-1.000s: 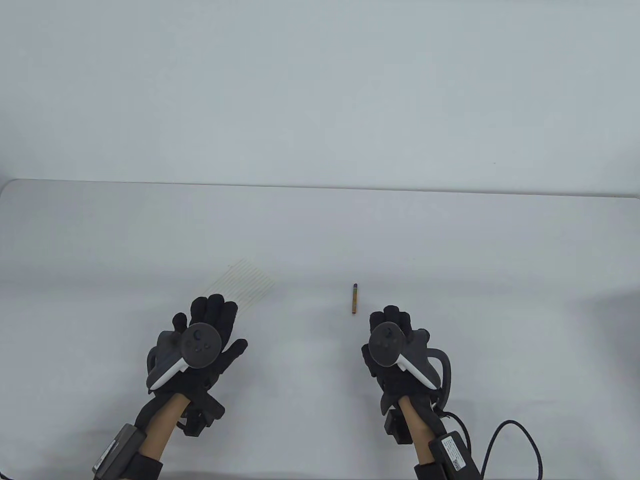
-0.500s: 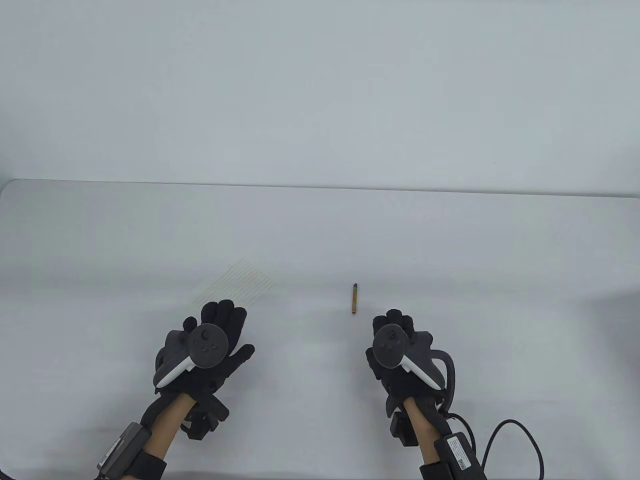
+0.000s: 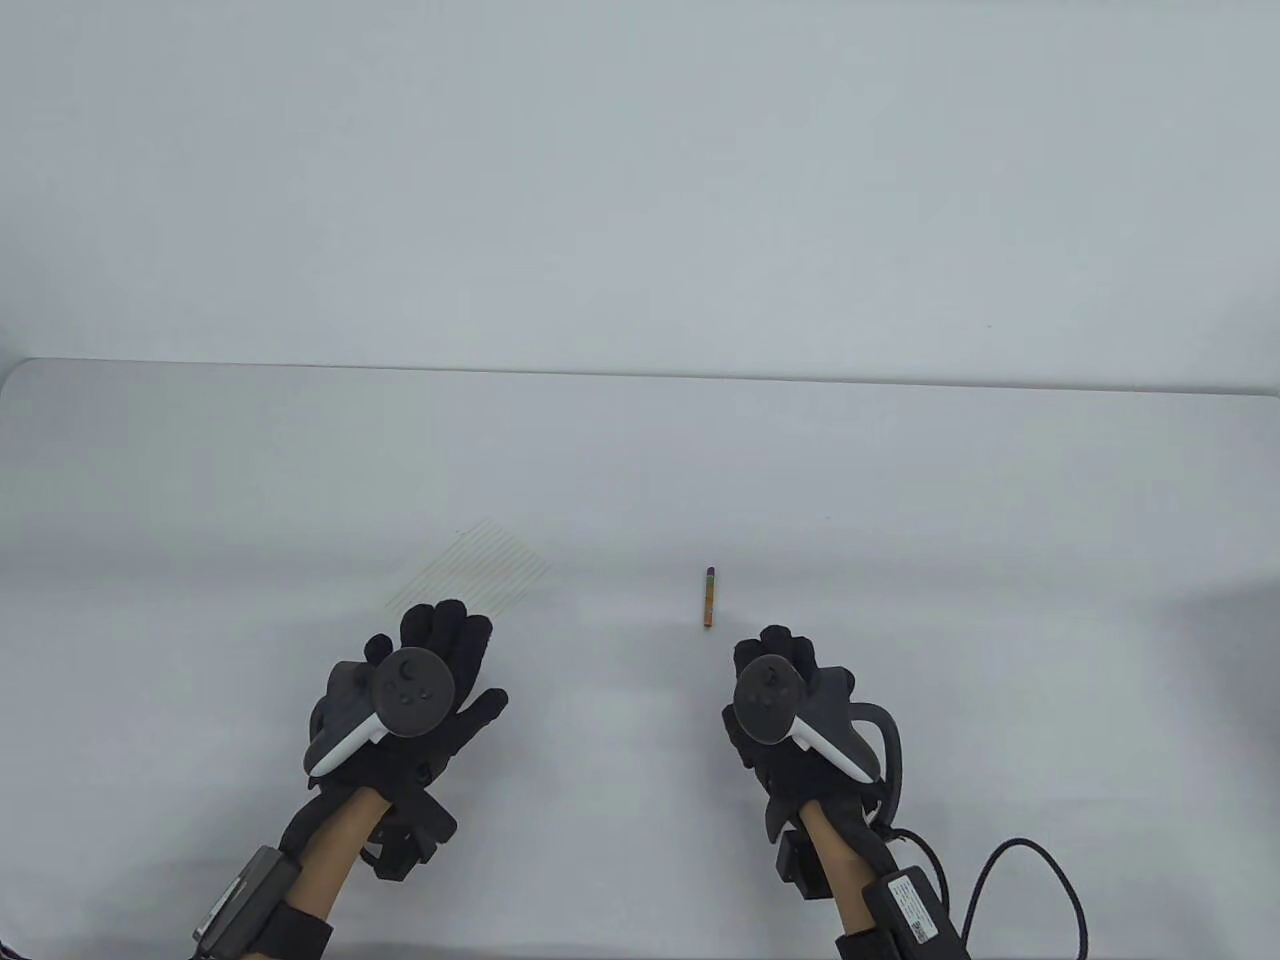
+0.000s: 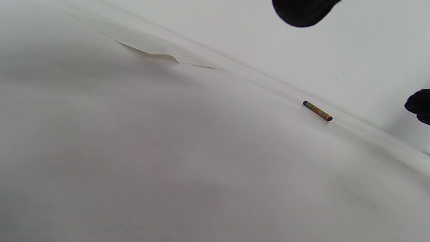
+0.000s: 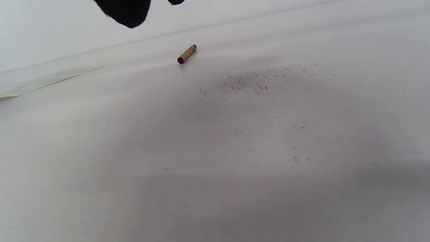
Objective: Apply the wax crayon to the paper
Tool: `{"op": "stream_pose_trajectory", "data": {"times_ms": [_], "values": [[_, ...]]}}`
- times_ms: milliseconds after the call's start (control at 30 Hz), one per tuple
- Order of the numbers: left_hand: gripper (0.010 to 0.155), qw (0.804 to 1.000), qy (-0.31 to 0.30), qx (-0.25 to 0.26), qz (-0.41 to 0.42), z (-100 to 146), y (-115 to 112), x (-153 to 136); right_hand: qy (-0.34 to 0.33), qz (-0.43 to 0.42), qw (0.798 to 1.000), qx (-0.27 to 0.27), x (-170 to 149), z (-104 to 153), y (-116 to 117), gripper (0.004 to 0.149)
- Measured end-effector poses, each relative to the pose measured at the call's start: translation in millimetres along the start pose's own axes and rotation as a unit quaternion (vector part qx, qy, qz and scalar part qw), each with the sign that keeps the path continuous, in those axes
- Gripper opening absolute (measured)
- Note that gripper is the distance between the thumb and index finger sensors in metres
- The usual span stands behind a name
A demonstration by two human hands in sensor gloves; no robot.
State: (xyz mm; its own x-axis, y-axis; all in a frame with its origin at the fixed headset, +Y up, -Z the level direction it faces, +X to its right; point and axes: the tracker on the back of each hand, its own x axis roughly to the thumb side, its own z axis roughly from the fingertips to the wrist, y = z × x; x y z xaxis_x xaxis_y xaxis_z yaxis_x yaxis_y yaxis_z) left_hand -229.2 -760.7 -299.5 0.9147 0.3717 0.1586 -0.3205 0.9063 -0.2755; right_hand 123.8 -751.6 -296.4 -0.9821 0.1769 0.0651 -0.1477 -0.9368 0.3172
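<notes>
A short wax crayon [image 3: 709,598] with a yellow-orange wrapper and purple ends lies on the white table, pointing away from me. It also shows in the left wrist view [image 4: 317,111] and the right wrist view [image 5: 186,53]. A white sheet of paper [image 3: 470,565] with faint slanted lines lies left of it, with one edge lifted in the left wrist view [image 4: 147,43]. My left hand [image 3: 420,690] is open and empty, its fingers at the paper's near edge. My right hand [image 3: 780,700] is empty, just near and right of the crayon, not touching it.
Small dark crayon crumbs [image 5: 255,82] are scattered on the table to the right of the crayon. The table's far edge [image 3: 640,372] meets a plain white wall. A black cable [image 3: 1030,890] trails from my right wrist.
My left hand has shifted slightly right and back toward me. My right hand has barely moved. The crayon and paper lie where they were.
</notes>
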Motion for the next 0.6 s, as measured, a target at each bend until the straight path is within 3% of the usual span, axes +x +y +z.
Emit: {"op": "stream_pose_trajectory", "data": {"times_ms": [367, 600], "values": [[0.076, 0.999, -0.006, 0.033, 0.012, 4.2, 28.6, 8.0, -0.002, -0.011, 1.0, -0.001, -1.9, -1.9, -0.1, 0.068], [0.076, 0.994, -0.006, 0.084, 0.068, 5.1, 85.3, 22.2, -0.007, -0.02, 1.0, -0.004, -2.3, -1.6, -1.6, 0.068]]}}
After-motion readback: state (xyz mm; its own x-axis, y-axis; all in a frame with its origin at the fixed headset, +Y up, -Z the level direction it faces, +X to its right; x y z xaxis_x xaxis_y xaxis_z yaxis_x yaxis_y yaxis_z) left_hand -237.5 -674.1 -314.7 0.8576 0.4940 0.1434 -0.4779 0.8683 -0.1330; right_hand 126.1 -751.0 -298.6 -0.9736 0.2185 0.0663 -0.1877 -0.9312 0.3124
